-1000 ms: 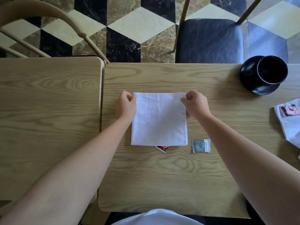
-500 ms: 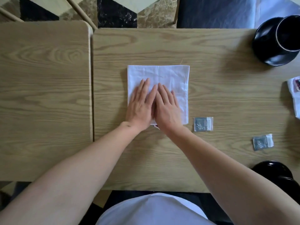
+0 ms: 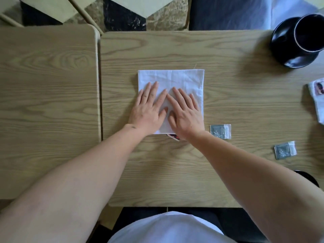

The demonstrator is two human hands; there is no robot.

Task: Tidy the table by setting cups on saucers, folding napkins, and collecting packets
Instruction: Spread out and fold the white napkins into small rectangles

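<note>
Head view: a white napkin [image 3: 171, 88], folded to a square, lies flat near the middle of the desk [image 3: 228, 95], closer to its far edge than its near one. Both hands rest palm-down on the napkin's near half, side by side with index fingers almost touching. The left hand [image 3: 149, 109] has its fingers straight and spread, pressing the cloth and gripping nothing; the right hand [image 3: 185, 113] lies the same way, flat and holding nothing. A red-and-dark packet [image 3: 173, 137] peeks out from under the napkin's near edge, partly hidden by the right wrist. Just beside the napkin's near right corner sits a grey packet [image 3: 220, 131]. A second grey packet [image 3: 284, 149] lies well apart, toward the desk's right edge. At the far right corner a black cup [image 3: 310, 32] stands on a black saucer [image 3: 284, 50]. Another white napkin [image 3: 318, 102] with a small packet on it is cut off at the right edge. A second desk [image 3: 47, 102] adjoins on the left.
</note>
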